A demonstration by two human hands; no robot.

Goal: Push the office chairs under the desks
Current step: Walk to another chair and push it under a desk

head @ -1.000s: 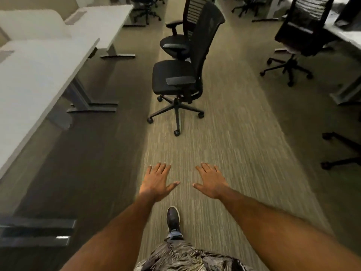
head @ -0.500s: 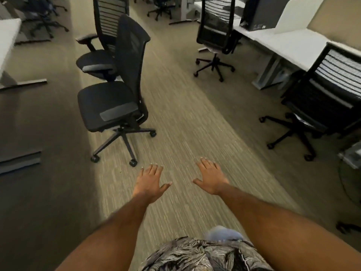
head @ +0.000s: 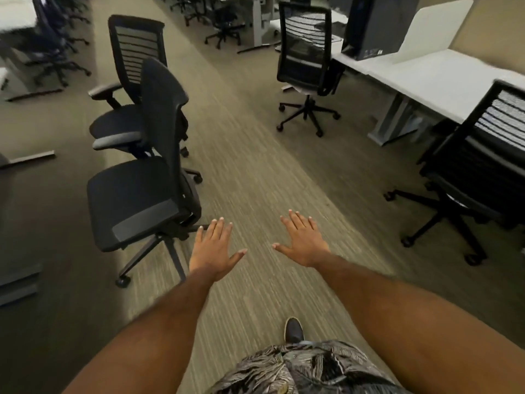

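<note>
A black mesh office chair stands in the carpeted aisle at my left, its seat facing left and its back toward the aisle. A second black chair with armrests stands right behind it. My left hand is held out flat with fingers spread, just right of the near chair's base and not touching it. My right hand is also open and empty over the carpet. On the right, two more chairs stand at the white desks.
Desk feet lie on the dark floor at the left. A dark computer tower sits on the right desk. More chairs and desks stand at the far end of the aisle. My shoe is on the striped carpet.
I have walked forward and turned right. The near chair has grown larger and shifted to my left. The right-hand desks and chairs have come into view. Both hands stayed open.
</note>
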